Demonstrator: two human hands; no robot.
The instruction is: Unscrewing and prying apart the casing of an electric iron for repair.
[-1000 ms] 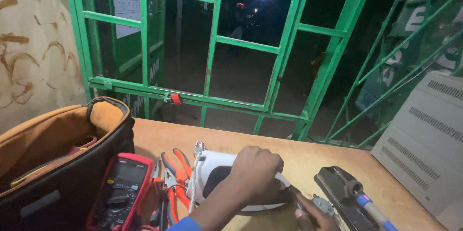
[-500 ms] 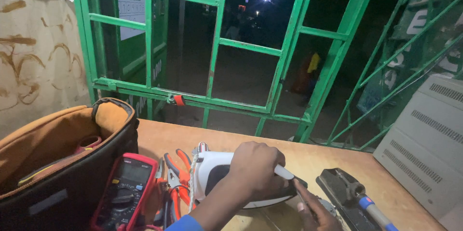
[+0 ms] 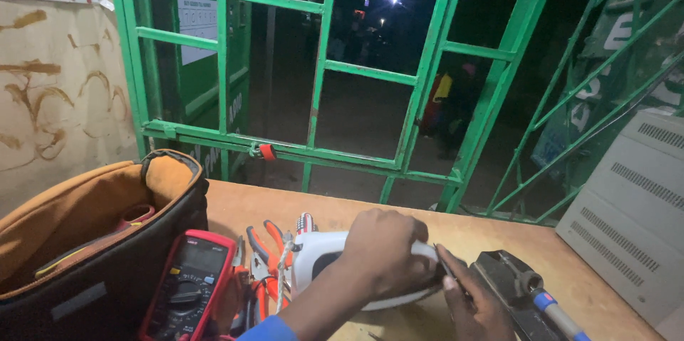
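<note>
On a wooden counter (image 3: 499, 238), the left hand (image 3: 385, 252) clamps down over a white clothes iron (image 3: 320, 259) lying beside a red multimeter (image 3: 187, 280) and orange pliers (image 3: 265, 259), while the right hand (image 3: 470, 305) pinches a thin tool (image 3: 447, 270) against the iron's end.

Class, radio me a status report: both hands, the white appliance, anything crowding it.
Left hand clamped on white clothes iron. Right hand holds thin tool at its rear. Orange pliers and red multimeter crowd the left side.

pliers (image 3: 265, 262) and multimeter (image 3: 187, 285) crowd left, bench vise (image 3: 509, 284) right
</note>
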